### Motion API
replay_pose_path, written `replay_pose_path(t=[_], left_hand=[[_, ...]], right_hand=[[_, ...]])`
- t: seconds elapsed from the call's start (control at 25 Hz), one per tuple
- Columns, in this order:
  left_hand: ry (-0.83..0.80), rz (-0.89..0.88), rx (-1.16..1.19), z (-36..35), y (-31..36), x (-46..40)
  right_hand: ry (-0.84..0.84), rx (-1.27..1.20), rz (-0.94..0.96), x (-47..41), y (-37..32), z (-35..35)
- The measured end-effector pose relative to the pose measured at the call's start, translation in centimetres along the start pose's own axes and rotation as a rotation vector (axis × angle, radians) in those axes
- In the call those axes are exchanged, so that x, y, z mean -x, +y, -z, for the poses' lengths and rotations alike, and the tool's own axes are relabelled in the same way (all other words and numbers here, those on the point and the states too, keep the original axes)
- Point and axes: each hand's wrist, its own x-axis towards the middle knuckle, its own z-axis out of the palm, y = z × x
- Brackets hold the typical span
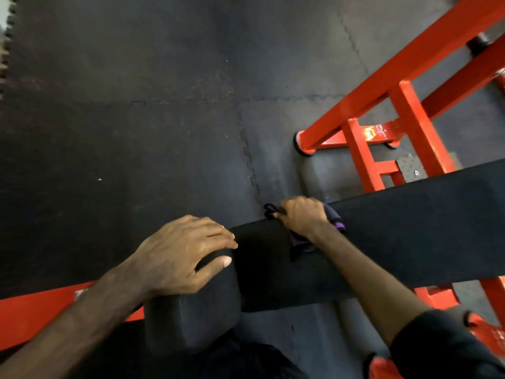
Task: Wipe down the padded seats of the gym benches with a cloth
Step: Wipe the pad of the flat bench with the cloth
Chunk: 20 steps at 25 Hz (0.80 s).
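Observation:
A long black padded bench seat (410,231) runs from the middle of the view out to the right edge. At its left end my right hand (302,214) grips a dark purple cloth (334,218) bunched against the pad's far edge. A smaller black pad (196,310) sits below and left of the long seat. My left hand (185,253) rests on top of that pad with fingers spread and the thumb along its right side.
A red steel frame (404,86) rises at the right, its foot (303,144) on the floor beyond the bench. A red bar (32,313) crosses the lower left under my left arm. Dark interlocking rubber floor tiles (136,119) fill the rest.

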Motion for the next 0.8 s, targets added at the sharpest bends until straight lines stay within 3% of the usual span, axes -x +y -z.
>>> replay_pose_path(t=[0.16,0.36,0.48,0.68,0.8], left_hand=[[-0.184,0.097,-0.063,1.7,1.4,-1.5],[-0.236,0.247,-0.177,0.3,4.3,-10.9],[-0.32,0.438,-0.138,-4.3,4.7,-16.2],[-0.159,0.472,0.204,-10.7,8.3,-19.4],[-0.048,0.481,0.2,-12.1,11.0,-22.9]], right_hand=[[0.046,0.054,-0.111,1.9,6.1,2.2],[-0.007,0.006,0.028,0.5,-1.4,-0.2],[0.031,-0.04,0.1,0.4,-0.4,-0.1],[0.153,0.031,-0.007,3.2,11.3,2.2],[0.333,0.084,-0.042,4.9,19.1,2.1]])
